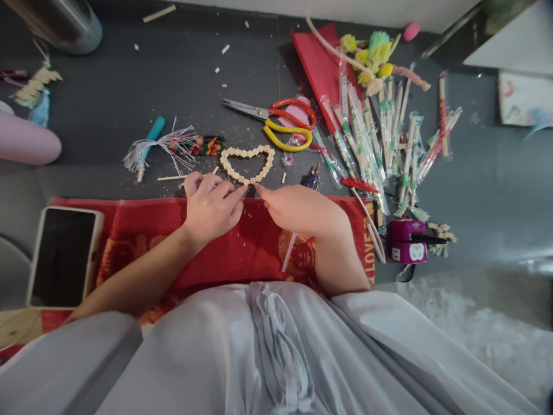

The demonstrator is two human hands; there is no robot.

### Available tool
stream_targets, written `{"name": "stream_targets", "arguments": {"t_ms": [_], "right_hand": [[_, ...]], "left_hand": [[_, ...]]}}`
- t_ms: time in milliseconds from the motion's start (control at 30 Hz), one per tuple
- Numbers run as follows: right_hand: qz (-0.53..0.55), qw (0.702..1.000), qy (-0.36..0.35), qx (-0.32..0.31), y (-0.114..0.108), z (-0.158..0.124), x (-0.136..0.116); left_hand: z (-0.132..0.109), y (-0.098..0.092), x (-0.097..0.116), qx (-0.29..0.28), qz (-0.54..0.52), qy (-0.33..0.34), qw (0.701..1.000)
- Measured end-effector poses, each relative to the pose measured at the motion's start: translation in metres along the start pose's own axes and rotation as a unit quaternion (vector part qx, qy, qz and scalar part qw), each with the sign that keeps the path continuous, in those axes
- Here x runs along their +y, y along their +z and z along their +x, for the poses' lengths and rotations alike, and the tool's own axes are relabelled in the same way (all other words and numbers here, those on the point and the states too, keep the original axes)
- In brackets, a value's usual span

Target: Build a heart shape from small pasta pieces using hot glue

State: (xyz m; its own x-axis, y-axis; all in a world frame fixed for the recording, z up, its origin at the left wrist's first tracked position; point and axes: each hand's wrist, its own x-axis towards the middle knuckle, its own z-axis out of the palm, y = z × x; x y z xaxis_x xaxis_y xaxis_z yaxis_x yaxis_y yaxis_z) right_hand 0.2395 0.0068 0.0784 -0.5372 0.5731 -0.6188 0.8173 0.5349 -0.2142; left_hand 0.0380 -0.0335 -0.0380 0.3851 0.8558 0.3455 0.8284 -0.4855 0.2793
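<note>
The left hand [211, 204] sits just left of the frame's centre, fingers loosely curled, with thumb and forefinger reaching the lower tip of a heart-shaped ring [248, 154] of small pale pieces. Whether they pinch the ring or only touch it cannot be told. The right hand [298, 207] lies flatter, its forefinger stretched to the same tip from the other side, and it grips nothing that shows. The heart lies flat on the dark grey surface [129, 86], just above both hands and beyond the upper edge of a red cloth [242, 248] under the wrists.

The work looks like fine adjustment at the heart's point, where its two sides meet. The pieces look small and lightly joined, so any further handling there seems to call for a light, steady touch from both fingertips.

Above and to the right of the heart lie scissors [280, 118] with red and yellow handles. Right of them is a heap of wrapped chopsticks [371, 138], with pompoms [371, 55] on red paper [319, 63] toward the top. A teal-handled tassel [147, 150] lies to the left of the heart, a small purple gadget [408, 242] at mid right, and a phone [63, 256] with a dark screen at lower left.

The cloth's right border reads "LOVE" [369, 253], running vertically. The print on the chopstick wrappers is too small to read.
</note>
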Motion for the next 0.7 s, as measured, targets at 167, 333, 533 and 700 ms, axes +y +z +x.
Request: {"name": "stream_targets", "arguments": {"t_ms": [167,333,533,700], "right_hand": [[0.005,1.0,-0.003,-0.002,-0.0005,0.0,-0.0001],[0.002,1.0,-0.002,-0.005,-0.0009,-0.0003,-0.0002],[0.008,1.0,0.021,0.003,-0.0051,-0.0057,0.0053],[0.004,0.999,0.034,0.005,-0.0062,-0.0066,0.0091]], "left_hand": [[-0.0007,0.0006,-0.0004,-0.01,-0.019,-0.014,1.0],[-0.0003,0.0006,0.0,-0.001,0.007,0.001,1.0],[0.0013,-0.001,0.0012,0.008,0.003,0.005,1.0],[0.0025,0.0001,0.0014,0.029,0.012,0.027,0.999]]}}
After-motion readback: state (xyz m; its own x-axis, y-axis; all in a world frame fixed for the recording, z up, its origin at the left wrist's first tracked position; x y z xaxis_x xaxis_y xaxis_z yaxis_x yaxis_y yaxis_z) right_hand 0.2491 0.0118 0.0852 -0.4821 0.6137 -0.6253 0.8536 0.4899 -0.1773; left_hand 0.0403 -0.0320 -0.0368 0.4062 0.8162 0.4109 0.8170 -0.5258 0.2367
